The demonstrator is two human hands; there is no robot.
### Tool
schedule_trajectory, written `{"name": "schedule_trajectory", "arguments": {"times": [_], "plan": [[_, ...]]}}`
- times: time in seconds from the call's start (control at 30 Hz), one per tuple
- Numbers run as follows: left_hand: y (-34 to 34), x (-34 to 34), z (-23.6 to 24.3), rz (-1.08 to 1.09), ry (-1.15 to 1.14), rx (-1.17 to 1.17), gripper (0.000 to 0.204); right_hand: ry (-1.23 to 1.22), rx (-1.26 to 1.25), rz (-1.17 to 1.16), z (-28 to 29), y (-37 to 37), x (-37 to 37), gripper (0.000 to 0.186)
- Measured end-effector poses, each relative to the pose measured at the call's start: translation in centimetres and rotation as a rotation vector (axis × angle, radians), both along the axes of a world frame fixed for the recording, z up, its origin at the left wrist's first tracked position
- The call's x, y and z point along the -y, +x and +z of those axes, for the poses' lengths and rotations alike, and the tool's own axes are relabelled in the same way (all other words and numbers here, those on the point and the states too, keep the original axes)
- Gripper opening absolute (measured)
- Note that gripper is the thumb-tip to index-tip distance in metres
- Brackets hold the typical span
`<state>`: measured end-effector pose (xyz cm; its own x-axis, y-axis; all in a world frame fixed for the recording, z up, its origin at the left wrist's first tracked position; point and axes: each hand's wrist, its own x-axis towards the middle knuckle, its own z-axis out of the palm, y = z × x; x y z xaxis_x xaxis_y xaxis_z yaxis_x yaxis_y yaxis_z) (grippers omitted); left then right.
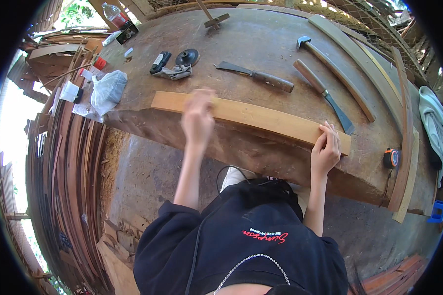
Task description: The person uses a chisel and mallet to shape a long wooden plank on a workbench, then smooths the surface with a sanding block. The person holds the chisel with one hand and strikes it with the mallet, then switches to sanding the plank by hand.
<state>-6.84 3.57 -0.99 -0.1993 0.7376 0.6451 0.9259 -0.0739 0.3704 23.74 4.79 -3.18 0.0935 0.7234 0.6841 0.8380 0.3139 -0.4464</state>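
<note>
A long, smooth, light-brown wooden board [261, 116] lies along the near edge of the workbench. Toward its left part, my left hand [198, 118] is blurred by motion and rests on the top face with its fingers curled; a yellowish patch shows beside the fingers, too smeared to name. My right hand [327, 147] grips the board's right end, fingertips on its upper face. Just beyond that end is the blade of a wooden-handled chopping knife [325, 93]. A second broad-bladed knife [256, 76] lies behind the board's middle.
An adze-like tool [337, 73] lies farther right, near long planks [359, 54]. An orange-and-black tape measure [391, 158] sits at the bench's right. A black disc [187, 57], a grey cloth [174, 72] and a tied plastic bag [109, 91] are at the left. Stacked wood strips [66, 187] stand beside the bench.
</note>
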Motion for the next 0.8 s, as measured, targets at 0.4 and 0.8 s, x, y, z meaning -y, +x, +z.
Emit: {"name": "schedule_trajectory", "arguments": {"times": [0.4, 0.8], "plan": [[5.5, 0.4, -0.4, 0.17, -0.044, 0.008, 0.025, 0.018, 0.002, -0.009, -0.3, -0.1, 0.1, 0.015], [-9.1, -2.2, -1.0, 0.621, -0.147, 0.067, 0.029, 0.014, -0.017, 0.001, -0.3, -0.2, -0.1, 0.015]]}}
